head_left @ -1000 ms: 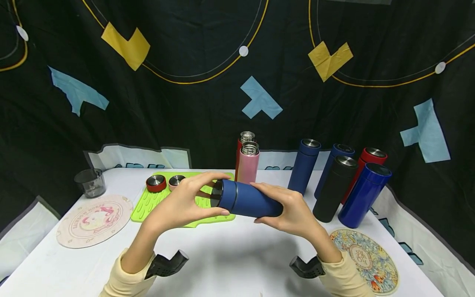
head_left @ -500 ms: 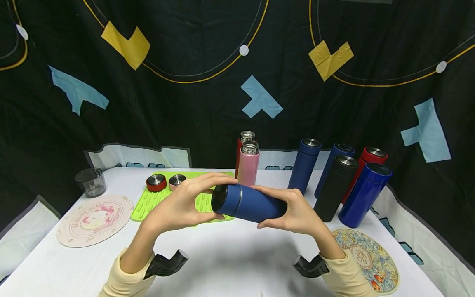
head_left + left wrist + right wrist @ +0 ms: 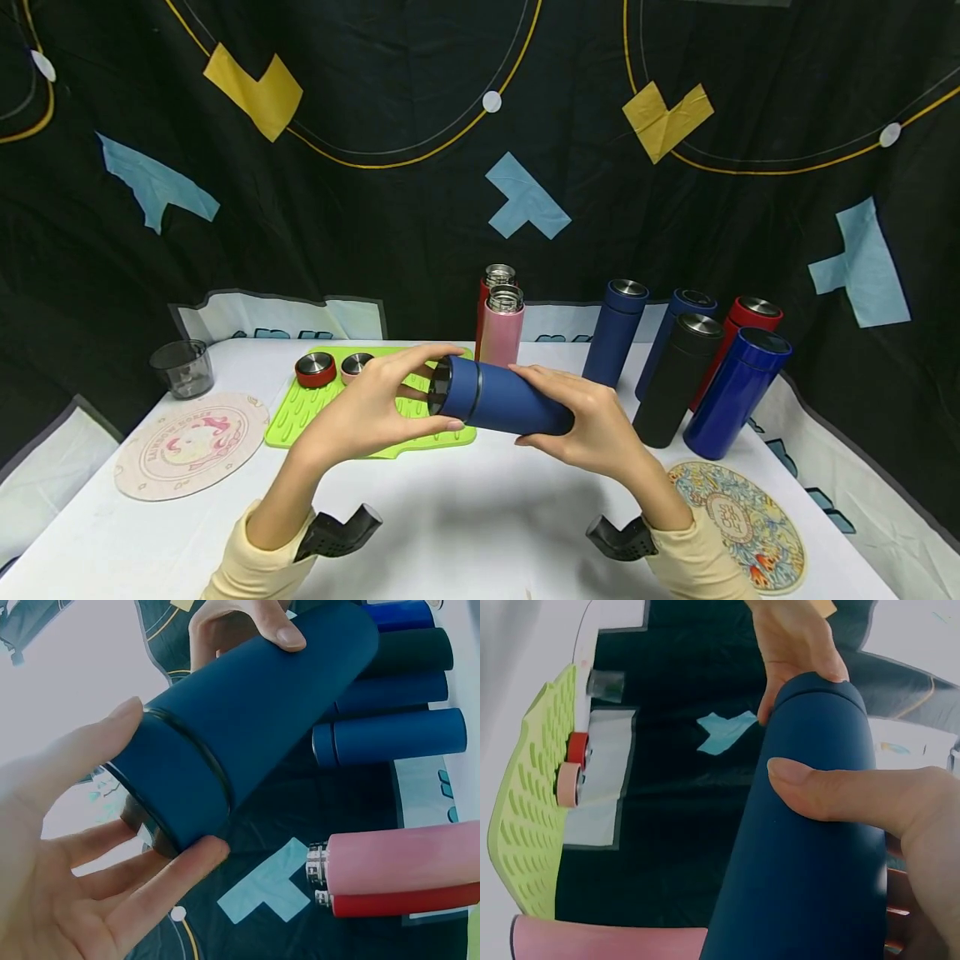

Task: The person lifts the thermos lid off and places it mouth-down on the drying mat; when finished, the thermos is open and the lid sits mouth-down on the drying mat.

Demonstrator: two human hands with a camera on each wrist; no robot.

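Above the table, a dark blue thermos bottle [image 3: 521, 402] is held almost sideways between both hands. My left hand [image 3: 356, 408] grips its lid [image 3: 169, 776] at the left end, thumb on one side and fingertips on the other. In the left wrist view a dark ring marks the seam between lid and body. My right hand [image 3: 592, 417] holds the body near the base, and its thumb [image 3: 817, 787] lies along the side in the right wrist view. The palm hides the bottle's base.
Lidless pink [image 3: 503, 333] and red [image 3: 483, 321] bottles stand at the back. Their lids sit on a green mat [image 3: 292, 425]. Several capped bottles [image 3: 678, 379] are grouped at right. Round mats [image 3: 191, 450] lie at both sides, and a dark glass [image 3: 182, 371] stands far left.
The bottle's lid end swung toward the head camera half a second ago and has turned back now. My right hand shifted slightly right, then back left. Both hands keep their hold.
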